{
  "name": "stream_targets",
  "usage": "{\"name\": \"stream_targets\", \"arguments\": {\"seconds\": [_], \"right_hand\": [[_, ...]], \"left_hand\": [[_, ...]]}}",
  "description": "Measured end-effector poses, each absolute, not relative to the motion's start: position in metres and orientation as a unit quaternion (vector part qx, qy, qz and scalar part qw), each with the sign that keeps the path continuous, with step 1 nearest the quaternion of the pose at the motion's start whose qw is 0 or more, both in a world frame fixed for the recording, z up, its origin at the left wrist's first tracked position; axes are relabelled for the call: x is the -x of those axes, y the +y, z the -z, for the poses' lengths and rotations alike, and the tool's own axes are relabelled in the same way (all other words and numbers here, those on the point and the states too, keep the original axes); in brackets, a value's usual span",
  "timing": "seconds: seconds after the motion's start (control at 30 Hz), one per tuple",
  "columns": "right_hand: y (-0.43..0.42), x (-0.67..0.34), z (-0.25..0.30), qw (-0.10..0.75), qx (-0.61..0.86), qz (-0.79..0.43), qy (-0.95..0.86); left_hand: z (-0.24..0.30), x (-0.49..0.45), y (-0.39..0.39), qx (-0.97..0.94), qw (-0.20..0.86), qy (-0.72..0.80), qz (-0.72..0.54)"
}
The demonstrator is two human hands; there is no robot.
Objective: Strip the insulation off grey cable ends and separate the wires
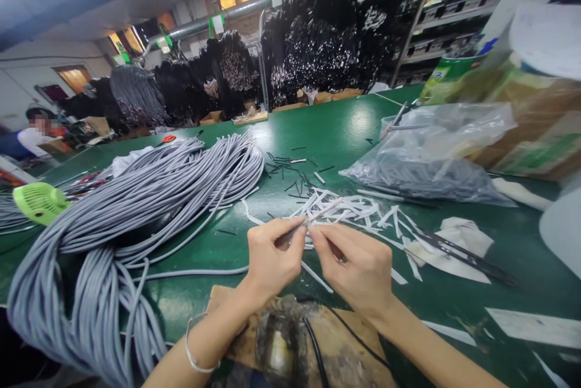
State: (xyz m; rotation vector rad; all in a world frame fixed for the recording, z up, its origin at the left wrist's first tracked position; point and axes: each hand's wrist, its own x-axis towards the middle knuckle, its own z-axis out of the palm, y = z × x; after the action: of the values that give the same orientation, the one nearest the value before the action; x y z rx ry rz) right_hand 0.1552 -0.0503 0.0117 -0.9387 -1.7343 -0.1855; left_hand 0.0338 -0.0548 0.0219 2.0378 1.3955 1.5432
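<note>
My left hand (276, 255) is closed in a pinch around the end of a grey cable (195, 273), which runs in from the left side. Right beside it, my right hand (358, 267) pinches at the tip of that cable; what lies between its fingertips is too small to make out. The fingertips of both hands nearly meet. Beyond them lies a loose pile of white strips (363, 209). Below the hands, a worn wooden board (349, 345) carries a grimy metal device (281, 339) with black cords.
A large bundle of grey cables (149, 194) covers the left of the green table (313, 124). At right are a clear plastic bag (431, 158), black scissors (467, 255) on a crumpled white cloth (458, 233) and a cardboard box (535, 121). A person (34, 140) sits far left.
</note>
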Motion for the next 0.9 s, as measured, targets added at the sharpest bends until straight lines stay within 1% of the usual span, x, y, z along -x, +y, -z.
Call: {"name": "stream_targets", "arguments": {"seconds": [0.03, 0.1, 0.2, 0.27, 0.33, 0.43, 0.5, 0.57, 0.6, 0.67, 0.77, 0.9], "right_hand": [[-0.050, -0.155, -0.012, 0.551, 0.385, 0.094, -0.735], [-0.047, -0.157, -0.012, 0.554, 0.381, 0.086, -0.735], [-0.048, -0.157, -0.013, 0.556, 0.398, 0.021, -0.729], [-0.053, -0.155, -0.014, 0.562, 0.391, 0.016, -0.728], [-0.062, -0.152, -0.015, 0.569, 0.332, 0.053, -0.751], [-0.069, -0.151, -0.016, 0.563, 0.243, 0.057, -0.788], [-0.066, -0.154, -0.018, 0.561, 0.295, 0.037, -0.772], [-0.059, -0.159, -0.020, 0.553, 0.376, 0.040, -0.743], [-0.055, -0.161, -0.021, 0.544, 0.403, 0.039, -0.735], [-0.050, -0.164, -0.021, 0.531, 0.429, 0.031, -0.730], [-0.049, -0.162, -0.021, 0.525, 0.429, 0.007, -0.735], [-0.051, -0.158, -0.020, 0.529, 0.429, -0.015, -0.732]], "left_hand": [[-0.022, -0.034, -0.055, -0.691, 0.124, 0.480, -0.526], [-0.020, -0.033, -0.056, -0.696, 0.115, 0.477, -0.524], [-0.017, -0.032, -0.057, -0.729, 0.032, 0.439, -0.523], [-0.016, -0.030, -0.055, -0.739, 0.000, 0.428, -0.520], [-0.017, -0.026, -0.048, -0.716, 0.033, 0.470, -0.516], [-0.020, -0.020, -0.034, -0.625, 0.145, 0.554, -0.530], [-0.021, -0.017, -0.030, -0.581, 0.214, 0.563, -0.547], [-0.021, -0.018, -0.033, -0.575, 0.249, 0.551, -0.552], [-0.020, -0.020, -0.036, -0.581, 0.247, 0.543, -0.553], [-0.020, -0.023, -0.044, -0.603, 0.208, 0.526, -0.562], [-0.022, -0.025, -0.053, -0.639, 0.127, 0.495, -0.575], [-0.025, -0.026, -0.055, -0.670, 0.079, 0.459, -0.578]]}}
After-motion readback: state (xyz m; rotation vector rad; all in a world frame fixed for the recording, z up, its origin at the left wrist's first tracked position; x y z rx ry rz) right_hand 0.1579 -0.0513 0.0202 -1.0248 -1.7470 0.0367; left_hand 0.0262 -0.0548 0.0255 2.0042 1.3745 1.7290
